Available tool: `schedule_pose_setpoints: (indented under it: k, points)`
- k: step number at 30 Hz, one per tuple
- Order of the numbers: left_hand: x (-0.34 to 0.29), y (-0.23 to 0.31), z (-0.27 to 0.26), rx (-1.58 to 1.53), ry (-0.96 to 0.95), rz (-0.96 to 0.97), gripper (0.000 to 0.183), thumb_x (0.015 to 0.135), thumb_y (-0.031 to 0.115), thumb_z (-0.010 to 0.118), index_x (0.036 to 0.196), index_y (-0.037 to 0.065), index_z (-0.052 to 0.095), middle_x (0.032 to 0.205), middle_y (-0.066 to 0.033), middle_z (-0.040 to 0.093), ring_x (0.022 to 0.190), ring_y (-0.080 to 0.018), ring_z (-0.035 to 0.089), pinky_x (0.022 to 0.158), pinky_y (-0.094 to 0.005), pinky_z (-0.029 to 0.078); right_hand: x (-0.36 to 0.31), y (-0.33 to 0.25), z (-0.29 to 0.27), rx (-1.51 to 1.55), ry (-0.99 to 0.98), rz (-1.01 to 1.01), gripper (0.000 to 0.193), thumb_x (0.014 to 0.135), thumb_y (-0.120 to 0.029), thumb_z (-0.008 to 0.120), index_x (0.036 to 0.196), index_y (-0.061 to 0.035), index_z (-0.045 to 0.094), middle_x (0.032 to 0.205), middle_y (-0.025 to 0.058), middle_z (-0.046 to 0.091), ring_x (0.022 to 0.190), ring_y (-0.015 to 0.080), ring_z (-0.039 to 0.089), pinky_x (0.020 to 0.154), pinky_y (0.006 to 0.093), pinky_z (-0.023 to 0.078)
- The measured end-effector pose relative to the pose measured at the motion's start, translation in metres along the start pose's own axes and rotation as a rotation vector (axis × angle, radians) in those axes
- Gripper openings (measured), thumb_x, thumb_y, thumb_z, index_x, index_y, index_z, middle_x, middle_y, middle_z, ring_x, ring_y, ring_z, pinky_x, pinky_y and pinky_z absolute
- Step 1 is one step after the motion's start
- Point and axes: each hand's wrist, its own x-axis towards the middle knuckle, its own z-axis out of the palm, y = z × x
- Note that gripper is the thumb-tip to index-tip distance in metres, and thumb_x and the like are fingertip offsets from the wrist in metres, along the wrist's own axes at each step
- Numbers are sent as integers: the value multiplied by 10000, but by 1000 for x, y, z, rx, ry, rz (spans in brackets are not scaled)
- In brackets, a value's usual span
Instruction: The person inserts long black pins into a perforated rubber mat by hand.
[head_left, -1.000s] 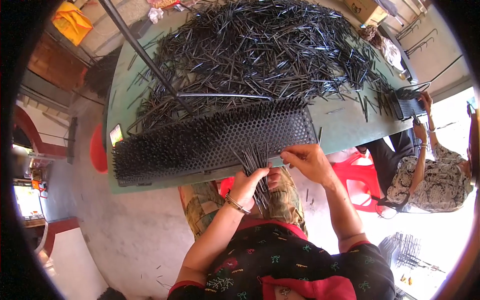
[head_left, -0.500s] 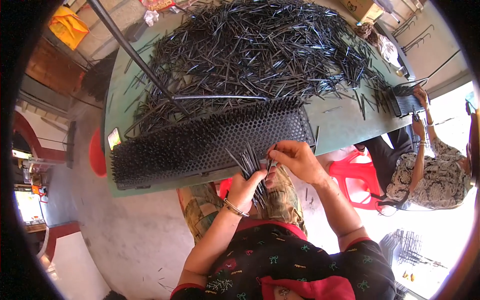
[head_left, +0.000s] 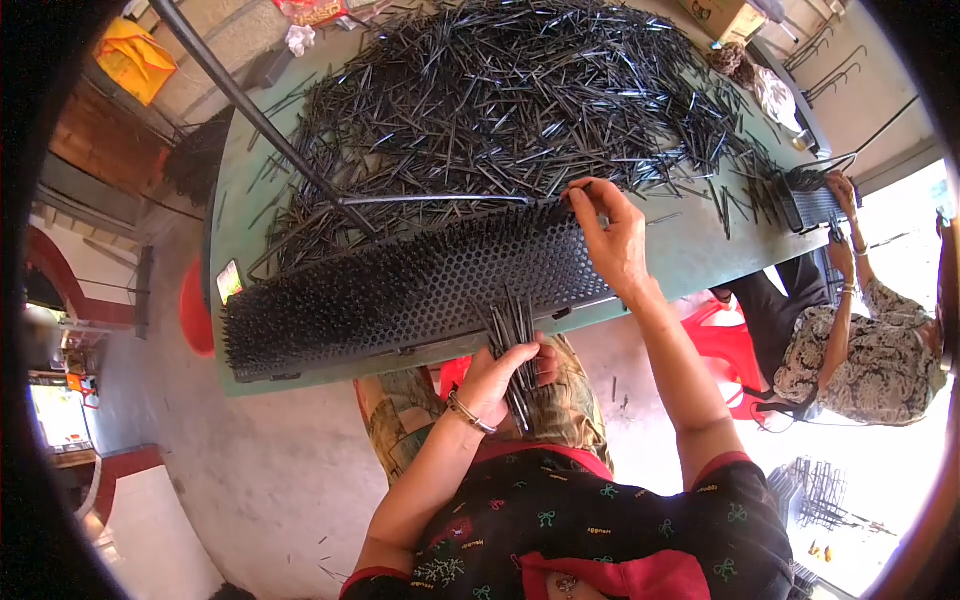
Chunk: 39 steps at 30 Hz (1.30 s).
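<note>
At the left of the frame, the edge of a green worktop is seen, with a long perforated black tray laid along its near side. Across the tray's left part and along its far edge, the holes are crowded with upright black sticks; toward its right end, near mid-frame, many are left bare, so it is judged over half filled. Just below, at lower centre, a bundle of sticks is clasped in the left hand. At upper centre, a large heap of loose sticks is left unplaced. Right of centre, the right hand is held at the tray's far right corner, thumb and forefinger drawn near each other; whether a stick is pinched cannot be told. At far right, a smaller black rack is handled by a co-worker.
</note>
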Motion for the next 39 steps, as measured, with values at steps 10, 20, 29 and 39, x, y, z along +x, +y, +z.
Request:
schedule_pose_setpoints:
  k: [10, 20, 29, 39]
  points:
    - [-1, 3, 0, 105, 40, 8, 269, 893, 177, 558, 1112, 25, 528, 920, -128, 639, 771, -193, 636, 662, -336, 549, -6, -2, 12, -78, 55, -74, 122, 848, -38, 593, 958, 16, 608, 814, 98, 653, 719, 137, 618, 662, 246, 478]
    - [-2, 3, -7, 186, 1, 58, 280, 900, 154, 540, 1149, 29, 508, 939, -140, 646, 728, -174, 629, 596, -289, 531, -8, -3, 13, -103, -128, -228, 160, 793, -4, 613, 952, -4, 600, 875, 136, 623, 785, 299, 614, 698, 352, 496]
    - [-9, 7, 0, 172, -59, 34, 267, 894, 145, 554, 1135, 39, 510, 954, -124, 640, 770, -164, 627, 601, -274, 523, -10, -5, 12, -153, -11, -386, 153, 795, -65, 650, 935, -3, 644, 866, 129, 626, 755, 254, 617, 684, 324, 499]
    - [-8, 8, 7, 227, -118, 126, 312, 892, 143, 566, 1174, 41, 479, 980, -111, 646, 790, -155, 632, 596, -262, 512, -52, -23, -6, 312, -605, 488, 274, 844, -192, 666, 1004, 30, 652, 832, 27, 646, 738, 67, 562, 652, 217, 469]
